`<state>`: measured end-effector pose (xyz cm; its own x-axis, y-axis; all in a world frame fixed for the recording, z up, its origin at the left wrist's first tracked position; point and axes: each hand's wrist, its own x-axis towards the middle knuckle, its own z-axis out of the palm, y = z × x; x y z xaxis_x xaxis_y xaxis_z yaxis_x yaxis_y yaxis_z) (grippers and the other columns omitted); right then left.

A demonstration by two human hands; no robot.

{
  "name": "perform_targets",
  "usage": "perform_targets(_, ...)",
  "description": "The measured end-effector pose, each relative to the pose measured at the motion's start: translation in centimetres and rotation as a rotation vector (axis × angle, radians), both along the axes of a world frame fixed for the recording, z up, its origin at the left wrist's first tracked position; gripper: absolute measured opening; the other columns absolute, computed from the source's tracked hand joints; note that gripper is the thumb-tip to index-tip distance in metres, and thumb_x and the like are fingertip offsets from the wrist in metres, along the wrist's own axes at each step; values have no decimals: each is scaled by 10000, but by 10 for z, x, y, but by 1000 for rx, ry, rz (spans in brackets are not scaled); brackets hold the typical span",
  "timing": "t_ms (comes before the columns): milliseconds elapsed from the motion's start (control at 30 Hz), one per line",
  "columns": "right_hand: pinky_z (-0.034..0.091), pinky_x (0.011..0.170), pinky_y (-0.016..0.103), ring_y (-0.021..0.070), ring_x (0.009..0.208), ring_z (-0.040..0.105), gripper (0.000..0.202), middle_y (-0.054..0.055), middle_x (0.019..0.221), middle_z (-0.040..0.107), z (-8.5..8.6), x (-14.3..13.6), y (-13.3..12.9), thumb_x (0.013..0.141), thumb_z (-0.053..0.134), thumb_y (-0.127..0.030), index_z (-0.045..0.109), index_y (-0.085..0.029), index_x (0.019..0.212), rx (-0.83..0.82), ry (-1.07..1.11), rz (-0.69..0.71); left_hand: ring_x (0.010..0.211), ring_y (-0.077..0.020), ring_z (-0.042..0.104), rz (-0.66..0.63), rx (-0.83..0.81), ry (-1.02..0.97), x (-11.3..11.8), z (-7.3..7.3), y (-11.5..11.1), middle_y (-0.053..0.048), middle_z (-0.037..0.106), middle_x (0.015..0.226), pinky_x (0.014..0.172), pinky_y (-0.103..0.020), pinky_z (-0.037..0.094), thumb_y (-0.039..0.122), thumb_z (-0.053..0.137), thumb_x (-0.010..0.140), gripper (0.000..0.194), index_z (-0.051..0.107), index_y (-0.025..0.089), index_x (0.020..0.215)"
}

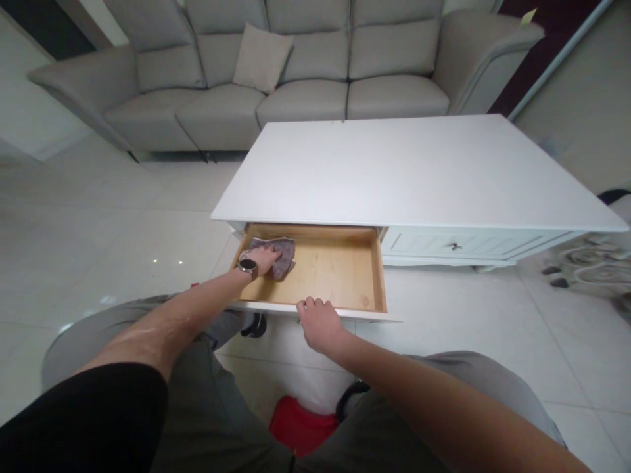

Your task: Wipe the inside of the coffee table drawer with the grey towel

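A wooden drawer (340, 272) is pulled out from the left side of a white coffee table (394, 174). Inside it, at the left end, my left hand (263, 258) presses on a crumpled purplish-grey cloth (284, 256), with a watch (247, 265) on the wrist. The cloth lies against the drawer's bottom and reaches the back left corner. My right hand (319, 322) has its fingers hooked over the top edge of the drawer front (367, 315), near the middle. Its thumb is hidden.
A second drawer (453, 246) with a small knob is closed on the right. Behind the table stands a grey sofa (305, 105) with a beige cushion (261, 58). Something red (300, 426) is on the tiled floor between my legs. Pale carved furniture legs (586, 266) stand at right.
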<state>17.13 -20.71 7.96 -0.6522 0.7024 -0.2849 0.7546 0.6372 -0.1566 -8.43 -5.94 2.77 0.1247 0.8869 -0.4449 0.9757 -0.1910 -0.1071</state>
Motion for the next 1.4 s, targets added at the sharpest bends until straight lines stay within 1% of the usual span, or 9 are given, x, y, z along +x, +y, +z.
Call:
perform_targets(133,514,815,407,285,1018,629,395,194,1177,618,-2,-2,0,956,494,-204,512,-124,1342,-8,-1,-14,1403,-441,369,-40,236,-10,6,27,11,-204,404,1579,1102,-585,269,204,267,976,546,582,172,1420)
perform_targets(233,513,825,412,291,1035,627,393,196,1182,615,0,-2,0,953,499,-199,513,-124,1338,-23,-15,-13,1469,-472,234,-15,265,-20,-9,31,17,-178,372,1611,1129,-636,169,262,316,982,521,600,180,1411)
perform_targets(367,516,817,410,290,1028,631,365,188,1166,621,1,-2,0,946,502,-181,535,-137,1307,-22,-19,-20,1489,-547,44,130,154,117,-41,20,15,-109,326,1658,1094,-762,73,349,496,915,521,609,245,1413)
perform_targets(500,516,799,415,293,1001,631,365,175,1145,623,0,-1,-2,923,508,-155,550,-135,1285,0,6,-12,1456,-594,-7,66,140,174,-56,12,17,-55,213,1707,1048,-824,119,332,603,808,645,574,260,1448)
perform_targets(633,511,813,415,291,1005,627,409,180,1152,620,-1,0,-1,886,564,-152,546,-138,1294,-12,3,-10,1449,-595,58,82,105,203,-46,10,31,-103,307,1663,1034,-835,145,357,588,812,562,654,245,1359)
perform_targets(867,507,808,412,289,997,629,352,179,1146,624,-1,-2,1,939,497,-144,548,-160,1288,-9,-30,-13,1446,-564,92,205,174,159,-22,-13,41,-137,485,1542,1047,-838,-7,283,603,833,484,696,186,1298)
perform_targets(1000,502,807,419,291,989,624,350,171,1139,624,-2,0,0,928,495,-142,549,-158,1273,-13,5,-20,1442,-521,85,189,235,139,-19,-24,33,-136,552,1459,1091,-777,-3,266,607,845,416,720,124,1220)
perform_targets(1200,492,822,394,281,1008,622,354,167,1160,619,0,0,-1,919,517,-144,545,-162,1271,-27,20,-28,1487,-541,-3,86,176,155,-26,-25,18,-186,619,1364,1115,-786,-62,209,683,707,428,772,146,1121)
perform_targets(1400,494,814,390,277,1005,627,341,166,1155,622,-3,2,-2,923,532,-150,544,-154,1264,-19,44,-23,1499,-577,-18,113,23,7,-28,-31,-23,-237,660,1279,1117,-839,47,219,709,723,339,790,122,1038)
